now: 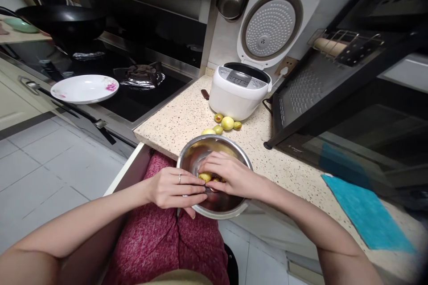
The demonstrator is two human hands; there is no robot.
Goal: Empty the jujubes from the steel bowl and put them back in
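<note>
A stainless steel bowl (214,138) stands at the front edge of the speckled counter, slightly overhanging it. My left hand (177,189), with rings on it, lies across the bowl's left rim, its fingers reaching inside and its thumb lower at the front, gripping the rim. My right hand (230,173) is inside the bowl, fingers curled round a few yellow-green and brown jujubes (204,177); its fingers partly hide them. Behind the bowl several loose jujubes (228,123) lie on the counter, close to the rice cooker.
A white rice cooker (234,95) stands with its lid (271,26) raised. To the right are a black oven (351,98) and a blue cloth (368,213). On the left, a flowered plate (83,88) and a black wok (63,20) rest on the stove. An open drawer (125,171) juts out below the counter.
</note>
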